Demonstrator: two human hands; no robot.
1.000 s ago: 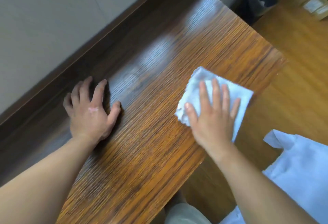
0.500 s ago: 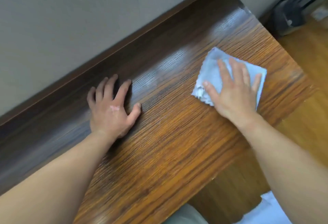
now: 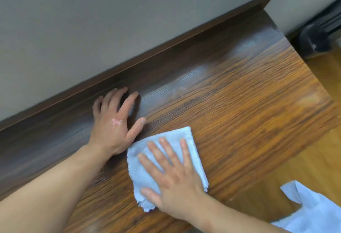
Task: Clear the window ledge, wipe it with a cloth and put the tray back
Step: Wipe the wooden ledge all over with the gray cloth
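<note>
Because the ledge point(image 3: 239, 103) from 8 to 2 o'clock needs wiping, I press the cloth point(image 3: 171, 134) at 6 o'clock with my right hand point(image 3: 177, 183), fingers straight; my left hand point(image 3: 112, 125) at 9 o'clock lies flat, likely steadying me.

The left hand point(image 3: 114, 123) lies palm down, fingers straight and spread, thumb splayed to the right. Just beside it, the right hand point(image 3: 173, 179) presses flat, fingers straight and fanned, thumb out to the left. The bare left forearm point(image 3: 55, 186) and right forearm point(image 3: 230, 216) reach in from below.
</note>
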